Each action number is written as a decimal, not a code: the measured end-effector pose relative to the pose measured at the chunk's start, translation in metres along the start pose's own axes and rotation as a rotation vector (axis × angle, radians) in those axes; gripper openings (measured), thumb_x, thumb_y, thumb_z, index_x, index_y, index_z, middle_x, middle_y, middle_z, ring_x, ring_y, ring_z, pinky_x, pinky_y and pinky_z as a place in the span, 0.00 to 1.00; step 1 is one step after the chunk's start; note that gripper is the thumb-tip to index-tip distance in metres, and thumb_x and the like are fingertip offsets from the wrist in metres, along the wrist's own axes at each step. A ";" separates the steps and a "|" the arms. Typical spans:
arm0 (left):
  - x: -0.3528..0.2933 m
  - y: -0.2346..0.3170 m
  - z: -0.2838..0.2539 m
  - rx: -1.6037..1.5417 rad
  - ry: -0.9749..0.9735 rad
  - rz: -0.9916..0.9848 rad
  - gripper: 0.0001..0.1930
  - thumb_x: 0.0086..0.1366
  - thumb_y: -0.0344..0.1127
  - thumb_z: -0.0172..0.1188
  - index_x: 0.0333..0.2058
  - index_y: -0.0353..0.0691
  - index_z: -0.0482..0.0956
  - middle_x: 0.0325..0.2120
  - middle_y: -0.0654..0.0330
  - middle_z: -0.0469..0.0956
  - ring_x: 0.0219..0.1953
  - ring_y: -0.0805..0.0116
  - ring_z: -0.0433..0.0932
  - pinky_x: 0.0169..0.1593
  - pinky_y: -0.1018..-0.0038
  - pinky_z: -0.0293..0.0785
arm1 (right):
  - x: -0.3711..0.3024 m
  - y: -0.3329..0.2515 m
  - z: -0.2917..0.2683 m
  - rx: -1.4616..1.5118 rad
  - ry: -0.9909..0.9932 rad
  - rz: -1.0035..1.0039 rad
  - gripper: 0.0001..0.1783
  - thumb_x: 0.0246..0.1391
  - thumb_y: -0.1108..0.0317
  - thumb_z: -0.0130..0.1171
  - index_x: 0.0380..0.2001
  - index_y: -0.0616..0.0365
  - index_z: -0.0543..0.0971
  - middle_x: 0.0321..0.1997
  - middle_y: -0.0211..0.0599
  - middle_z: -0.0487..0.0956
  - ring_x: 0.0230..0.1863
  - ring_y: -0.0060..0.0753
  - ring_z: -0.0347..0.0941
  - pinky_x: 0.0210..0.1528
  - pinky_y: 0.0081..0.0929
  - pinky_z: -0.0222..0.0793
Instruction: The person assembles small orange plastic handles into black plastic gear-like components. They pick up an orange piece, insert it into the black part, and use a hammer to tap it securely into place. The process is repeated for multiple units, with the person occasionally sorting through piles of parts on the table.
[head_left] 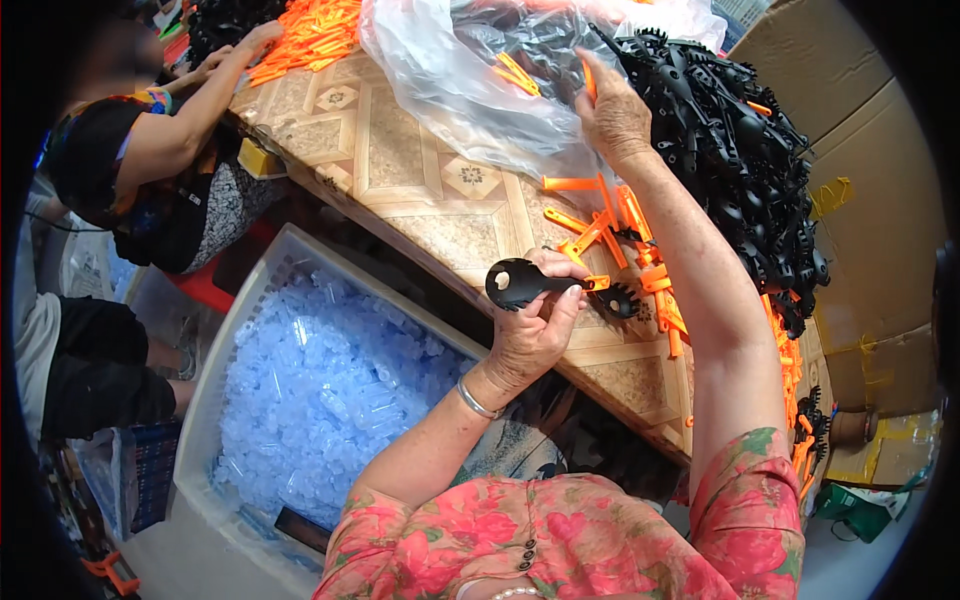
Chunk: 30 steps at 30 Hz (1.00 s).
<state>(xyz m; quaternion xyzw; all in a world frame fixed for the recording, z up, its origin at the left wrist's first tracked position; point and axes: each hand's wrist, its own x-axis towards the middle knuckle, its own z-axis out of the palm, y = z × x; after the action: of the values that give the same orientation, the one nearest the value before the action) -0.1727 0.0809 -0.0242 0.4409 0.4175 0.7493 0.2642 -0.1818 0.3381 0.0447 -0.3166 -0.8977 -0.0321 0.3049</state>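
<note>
My left hand (535,325) grips a black plastic piece (520,283) with a round holed handle and a toothed head, an orange clip fitted at its middle, held just above the table's near edge. My right hand (612,112) reaches far forward and pinches an orange plastic strip (589,78) at the edge of a large heap of black toothed pieces (735,150). Loose orange clips (610,225) lie scattered on the patterned table (400,160) between my hands. A silver bangle circles my left wrist.
A crumpled clear plastic bag (470,80) lies on the table's far side. A white bin of pale blue tubes (320,390) stands below the table at left. Another person (150,150) sits at far left, hands on more orange clips (315,30). Cardboard boxes (870,200) rise at right.
</note>
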 end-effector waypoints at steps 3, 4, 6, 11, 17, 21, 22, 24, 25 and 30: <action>0.000 0.001 -0.002 -0.005 -0.005 -0.009 0.09 0.62 0.20 0.50 0.40 0.33 0.75 0.41 0.57 0.67 0.38 0.74 0.75 0.40 0.79 0.80 | 0.010 -0.022 0.003 0.109 0.045 -0.125 0.31 0.53 0.70 0.48 0.61 0.36 0.63 0.45 0.43 0.77 0.43 0.45 0.76 0.44 0.40 0.73; -0.001 0.000 -0.001 -0.012 -0.002 -0.006 0.09 0.62 0.20 0.50 0.40 0.33 0.75 0.41 0.57 0.67 0.38 0.73 0.75 0.40 0.79 0.80 | 0.016 -0.030 0.006 0.070 -0.066 -0.069 0.30 0.53 0.69 0.49 0.61 0.38 0.63 0.49 0.43 0.76 0.47 0.45 0.75 0.48 0.40 0.71; -0.001 0.000 0.001 -0.026 -0.001 0.001 0.09 0.62 0.20 0.50 0.40 0.33 0.75 0.41 0.57 0.67 0.38 0.73 0.74 0.40 0.79 0.80 | 0.027 -0.037 0.022 -0.048 -0.113 -0.032 0.30 0.53 0.67 0.51 0.61 0.42 0.63 0.52 0.42 0.74 0.52 0.43 0.72 0.53 0.40 0.69; 0.001 0.001 -0.002 0.042 -0.042 0.011 0.09 0.63 0.20 0.50 0.40 0.33 0.74 0.41 0.57 0.67 0.38 0.73 0.74 0.39 0.79 0.80 | 0.039 -0.035 0.045 -0.015 -0.273 0.125 0.22 0.52 0.65 0.52 0.53 0.49 0.72 0.52 0.44 0.74 0.56 0.45 0.70 0.55 0.40 0.67; 0.001 0.000 0.003 0.008 -0.003 -0.002 0.08 0.62 0.19 0.49 0.39 0.33 0.74 0.41 0.58 0.68 0.35 0.76 0.75 0.39 0.80 0.79 | 0.034 -0.020 0.028 -0.005 -0.204 0.084 0.16 0.55 0.61 0.51 0.44 0.58 0.75 0.33 0.49 0.79 0.42 0.52 0.76 0.43 0.44 0.71; 0.001 -0.004 0.003 0.007 0.011 0.015 0.08 0.62 0.18 0.50 0.39 0.32 0.74 0.41 0.58 0.68 0.36 0.76 0.76 0.39 0.79 0.80 | -0.008 0.011 -0.020 0.225 0.095 0.012 0.12 0.58 0.64 0.46 0.40 0.59 0.73 0.33 0.53 0.77 0.39 0.55 0.74 0.39 0.45 0.68; 0.001 -0.004 0.004 0.004 0.021 0.013 0.08 0.62 0.19 0.50 0.39 0.32 0.74 0.41 0.58 0.69 0.36 0.75 0.76 0.39 0.79 0.80 | -0.022 0.021 -0.030 0.175 0.122 -0.093 0.12 0.58 0.64 0.48 0.41 0.59 0.73 0.32 0.48 0.77 0.39 0.51 0.76 0.39 0.43 0.70; 0.000 -0.003 0.002 0.016 0.033 -0.009 0.08 0.62 0.19 0.50 0.39 0.32 0.74 0.41 0.58 0.69 0.35 0.75 0.76 0.39 0.79 0.80 | -0.066 0.006 -0.056 0.233 0.012 -0.154 0.08 0.59 0.67 0.49 0.39 0.57 0.71 0.29 0.46 0.76 0.35 0.51 0.75 0.37 0.40 0.70; 0.000 -0.002 0.001 0.025 0.035 -0.018 0.08 0.62 0.19 0.50 0.39 0.32 0.74 0.40 0.58 0.69 0.35 0.75 0.76 0.39 0.79 0.80 | -0.086 -0.003 -0.062 0.214 -0.056 -0.193 0.08 0.57 0.68 0.50 0.38 0.58 0.71 0.32 0.47 0.76 0.35 0.52 0.75 0.37 0.42 0.70; 0.002 -0.005 0.005 0.031 0.051 -0.028 0.07 0.64 0.21 0.50 0.39 0.30 0.74 0.39 0.59 0.73 0.32 0.75 0.78 0.38 0.80 0.79 | -0.122 -0.022 -0.042 0.159 -0.068 -0.549 0.10 0.50 0.71 0.55 0.38 0.60 0.73 0.41 0.43 0.75 0.50 0.45 0.70 0.50 0.38 0.67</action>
<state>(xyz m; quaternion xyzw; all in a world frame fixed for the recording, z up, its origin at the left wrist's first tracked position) -0.1694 0.0867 -0.0266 0.4198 0.4416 0.7502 0.2570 -0.0974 0.2431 0.0123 -0.0376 -0.9592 -0.0324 0.2785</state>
